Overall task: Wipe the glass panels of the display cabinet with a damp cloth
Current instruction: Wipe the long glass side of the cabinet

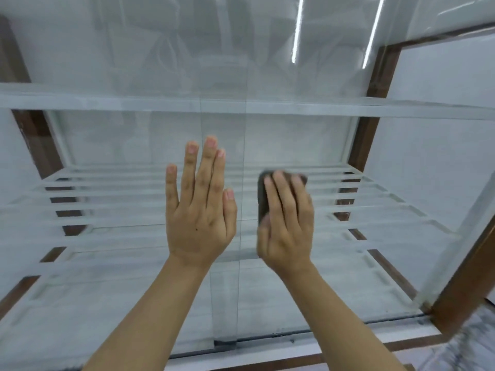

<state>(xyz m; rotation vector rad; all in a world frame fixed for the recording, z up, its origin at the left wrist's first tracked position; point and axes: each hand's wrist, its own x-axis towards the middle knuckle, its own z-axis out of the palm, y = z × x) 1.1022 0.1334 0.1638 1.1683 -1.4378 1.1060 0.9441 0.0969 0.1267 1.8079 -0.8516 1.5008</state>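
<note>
While only the head view is on hand, it shows the step plainly enough: the wipe is under way on the front of the display cabinet (375, 84), whose brown frame runs up the right side. The right hand (286, 223) holds the dark cloth (262, 195) against the right glass panel (348, 277), just right of the vertical line where the two panes overlap. Its fingers lie over the wad and the thumb sits tucked at the lower left edge, so the cloth is grasped as well as pressed; that hand is slightly blurred.

The left hand (199, 210) is spread, fingers straight and pointing up, holding nothing. It lies flat at the left glass panel (120, 263), seemingly bracing it, though I cannot tell for sure that the palm touches. Behind the glass stand a white slatted shelf (107, 194) and an upper shelf (160, 104); bright light strips (297, 30) reflect near the top.

Much of the glass looks hazy, so I judge the job well short of done. The next stroke calls for firm, even pressure across the pane, with the left hand steadying the other panel so it does not slide in the bottom track (267, 340).
</note>
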